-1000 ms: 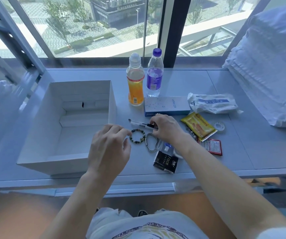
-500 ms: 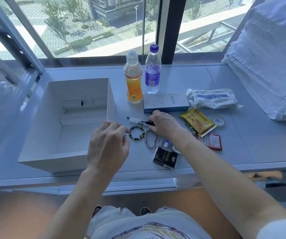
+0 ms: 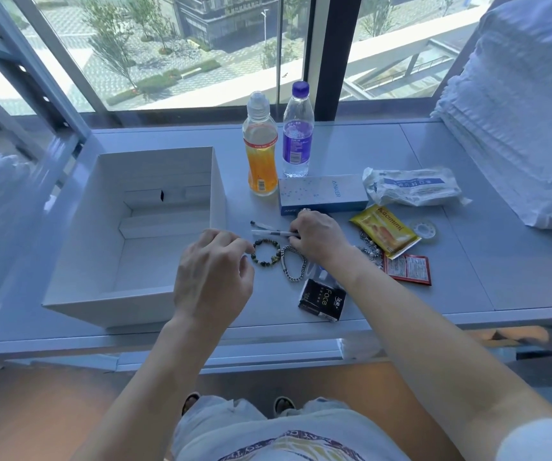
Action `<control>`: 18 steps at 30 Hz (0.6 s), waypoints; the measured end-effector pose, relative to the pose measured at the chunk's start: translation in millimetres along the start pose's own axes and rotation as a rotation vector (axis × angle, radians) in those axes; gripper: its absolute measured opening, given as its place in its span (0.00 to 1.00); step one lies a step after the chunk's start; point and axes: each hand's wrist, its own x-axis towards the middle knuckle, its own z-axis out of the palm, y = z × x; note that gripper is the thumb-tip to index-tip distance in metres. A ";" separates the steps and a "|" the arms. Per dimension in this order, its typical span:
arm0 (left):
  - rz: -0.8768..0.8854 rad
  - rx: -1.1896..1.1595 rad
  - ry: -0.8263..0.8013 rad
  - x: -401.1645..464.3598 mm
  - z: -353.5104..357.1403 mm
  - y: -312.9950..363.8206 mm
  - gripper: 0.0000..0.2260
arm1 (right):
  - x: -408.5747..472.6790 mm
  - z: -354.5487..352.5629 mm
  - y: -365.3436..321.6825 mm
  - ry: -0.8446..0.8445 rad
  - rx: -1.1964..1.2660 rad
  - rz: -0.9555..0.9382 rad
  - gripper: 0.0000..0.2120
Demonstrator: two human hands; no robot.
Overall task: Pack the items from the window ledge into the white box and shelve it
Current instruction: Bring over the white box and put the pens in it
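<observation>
Near the ledge's left edge the white box (image 3: pixel 78 261) sits empty; bottles, packets and bracelets remain outside. Right hand (image 3: pixel 317 237) pinches a pen (image 3: pixel 273 233), left hand (image 3: pixel 213 277) hovers loosely curled

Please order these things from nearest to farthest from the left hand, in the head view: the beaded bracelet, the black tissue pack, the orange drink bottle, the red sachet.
From the left hand:
1. Beaded bracelet, just right of the fingertips.
2. Black tissue pack, to the right, near the ledge's front edge.
3. Orange drink bottle, behind, by the window.
4. Red sachet, far right, beyond the right forearm.
</observation>
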 end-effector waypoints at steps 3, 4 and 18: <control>0.000 -0.017 -0.005 0.1 -1.0 0.1 0.07 | -3.6 1.0 0.3 0.050 0.011 -0.017 0.09; -0.003 -0.027 -0.010 0.0 -1.6 0.2 0.08 | -5.4 -0.5 0.2 0.072 0.016 -0.026 0.09; 0.149 -0.157 -0.118 3.9 -11.6 9.6 0.21 | -102.1 -39.3 0.1 0.467 0.015 -0.331 0.07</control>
